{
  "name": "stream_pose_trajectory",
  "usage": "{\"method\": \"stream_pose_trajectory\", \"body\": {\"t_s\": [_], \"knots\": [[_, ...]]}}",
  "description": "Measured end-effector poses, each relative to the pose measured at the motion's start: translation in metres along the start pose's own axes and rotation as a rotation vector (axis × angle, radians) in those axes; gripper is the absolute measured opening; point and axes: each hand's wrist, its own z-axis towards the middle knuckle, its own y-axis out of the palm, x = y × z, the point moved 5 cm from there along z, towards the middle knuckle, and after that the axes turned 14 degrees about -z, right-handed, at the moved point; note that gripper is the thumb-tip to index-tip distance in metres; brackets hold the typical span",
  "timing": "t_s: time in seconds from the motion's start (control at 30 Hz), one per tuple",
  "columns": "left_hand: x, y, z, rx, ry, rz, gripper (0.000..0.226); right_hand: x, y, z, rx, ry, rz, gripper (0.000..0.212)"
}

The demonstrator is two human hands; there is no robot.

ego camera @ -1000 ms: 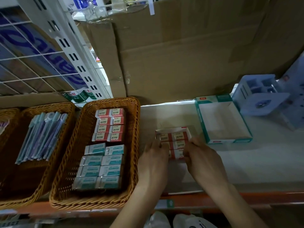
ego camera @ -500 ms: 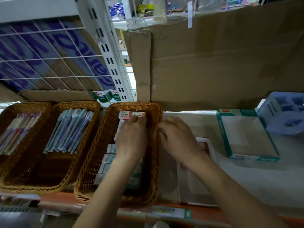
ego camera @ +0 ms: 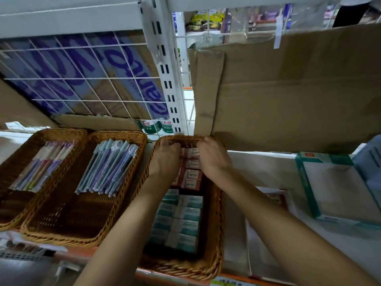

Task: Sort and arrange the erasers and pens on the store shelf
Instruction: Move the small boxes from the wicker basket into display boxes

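A wicker basket (ego camera: 216,234) on the shelf holds red-labelled erasers (ego camera: 192,176) in its far half and teal-labelled erasers (ego camera: 185,221) in its near half. Both my hands reach into the basket's far end. My left hand (ego camera: 165,158) and my right hand (ego camera: 213,158) curl their fingers down over the farthest red erasers, side by side; the fingertips are hidden. To the left, a second basket holds wrapped blue pens (ego camera: 109,168). A third basket holds mixed-colour pens (ego camera: 43,166).
A flat red-trimmed carton (ego camera: 274,203) lies right of the eraser basket, beside an open teal-edged box (ego camera: 305,182). A blue holder (ego camera: 369,157) is at the far right. A large cardboard sheet (ego camera: 288,89) and a white upright (ego camera: 165,69) stand behind.
Both hands have left the red-trimmed carton on the shelf and moved left into the eraser basket, reaching its far end. The view has shifted left and up.
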Motion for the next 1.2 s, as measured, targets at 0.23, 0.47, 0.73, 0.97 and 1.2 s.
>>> {"method": "stream_pose_trajectory", "body": {"t_s": [0.23,0.47,0.73,0.97,1.2], "knots": [[0.047,-0.024,-0.029,0.084,0.194,-0.202,0.019,0.047,-0.037,-0.047,0.116,0.057,0.123,0.027],[0.105,-0.010,-0.066,-0.150,0.268,-0.273,0.030,0.103,-0.052,-0.124,-0.004,0.125,0.145,0.020],[0.131,0.029,-0.112,-0.433,0.289,-0.243,0.026,0.131,-0.023,-0.182,-0.168,0.146,0.188,0.020],[0.146,0.054,-0.131,-0.579,0.276,-0.091,0.035,0.127,-0.003,-0.199,-0.294,0.070,0.076,0.025],[0.146,0.059,-0.134,-0.515,0.254,0.066,0.033,0.117,0.004,-0.198,-0.275,0.115,0.034,0.028]]}}
